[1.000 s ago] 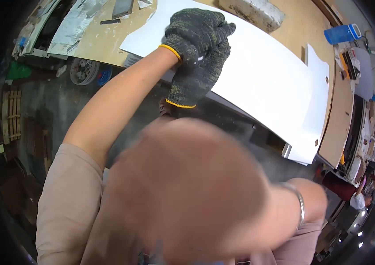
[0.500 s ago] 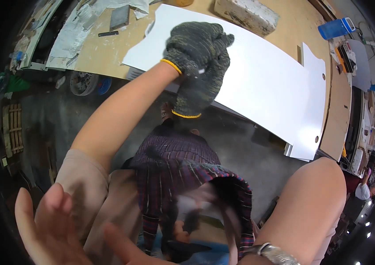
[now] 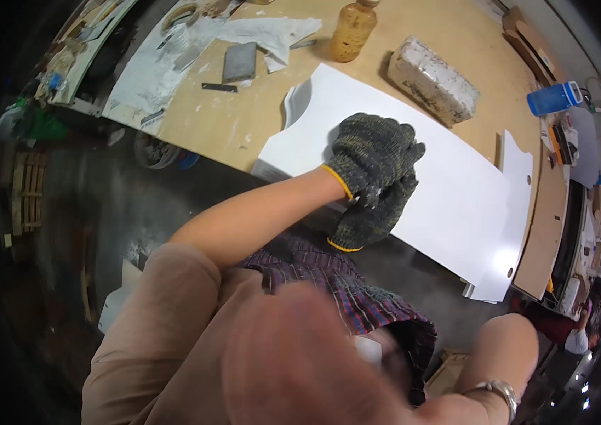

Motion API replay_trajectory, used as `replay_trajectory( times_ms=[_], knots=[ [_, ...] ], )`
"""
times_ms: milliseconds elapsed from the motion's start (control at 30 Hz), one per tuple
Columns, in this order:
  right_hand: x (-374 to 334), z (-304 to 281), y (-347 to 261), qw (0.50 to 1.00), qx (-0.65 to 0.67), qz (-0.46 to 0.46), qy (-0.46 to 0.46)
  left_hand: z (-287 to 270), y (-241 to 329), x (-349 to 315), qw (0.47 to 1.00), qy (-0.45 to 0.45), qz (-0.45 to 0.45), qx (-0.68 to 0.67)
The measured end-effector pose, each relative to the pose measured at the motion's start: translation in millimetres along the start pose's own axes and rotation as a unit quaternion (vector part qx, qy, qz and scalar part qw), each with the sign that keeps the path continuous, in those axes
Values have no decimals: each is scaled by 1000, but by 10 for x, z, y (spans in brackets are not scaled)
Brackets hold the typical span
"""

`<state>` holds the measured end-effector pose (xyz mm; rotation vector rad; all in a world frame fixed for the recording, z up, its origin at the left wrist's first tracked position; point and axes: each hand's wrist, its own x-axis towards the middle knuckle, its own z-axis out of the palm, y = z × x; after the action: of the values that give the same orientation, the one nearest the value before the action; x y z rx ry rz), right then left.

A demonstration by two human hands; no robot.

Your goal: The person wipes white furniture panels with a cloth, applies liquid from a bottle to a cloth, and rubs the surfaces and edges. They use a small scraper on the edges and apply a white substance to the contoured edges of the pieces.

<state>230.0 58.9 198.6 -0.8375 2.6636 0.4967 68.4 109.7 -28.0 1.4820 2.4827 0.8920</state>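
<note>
My left hand (image 3: 371, 152), in a dark mottled knit glove with a yellow cuff edge, lies over the near edge of a white panel stack (image 3: 449, 188). Its fingers are curled round a matching work glove (image 3: 380, 212), whose cuff hangs below the panel edge with no forearm in it. My right hand (image 3: 300, 361) is bare and close to the camera at lower middle, smeared by motion, so its finger shape is unclear. A silver band (image 3: 504, 398) circles the right wrist. Below the panels shows a striped dark cloth (image 3: 378, 301) worn over my lap.
A stained whitish block (image 3: 433, 81) and an amber jar (image 3: 354, 32) stand behind the panels. Leftward lie a grey block (image 3: 239, 62), a black strip (image 3: 219, 88) and crumpled white sheets (image 3: 265, 32). A blue jug (image 3: 554, 99) sits at far right. Below the table edge is a bucket (image 3: 155, 151).
The view has shifted, so the table and panels sit lower and further right. My bare right hand has swung from lower left to lower middle. The left hand still grips the loose glove.
</note>
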Motion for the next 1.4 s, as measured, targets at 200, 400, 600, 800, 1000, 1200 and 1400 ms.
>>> replay_trajectory(
  times_ms=[200,400,600,800,1000,1200,1400],
  knots=[
    [143,884,695,902,235,333,142,-54,-93,9,997,27,-8,-77],
    [342,1722,461,809,334,483,35,37,-238,25,992,15,78,-102],
    [521,2085,396,764,355,494,218,24,-306,44,987,-4,95,-129],
    [317,2024,825,339,717,452,409,-286,-423,123,919,45,1,-391],
    [131,2203,1231,191,769,406,456,-332,-371,-28,928,44,-84,-360],
    [382,2273,1294,286,794,340,415,-197,-113,132,840,91,-123,-521],
    [179,2506,2153,234,725,380,524,-28,-203,127,913,81,-99,-387]
  ],
)
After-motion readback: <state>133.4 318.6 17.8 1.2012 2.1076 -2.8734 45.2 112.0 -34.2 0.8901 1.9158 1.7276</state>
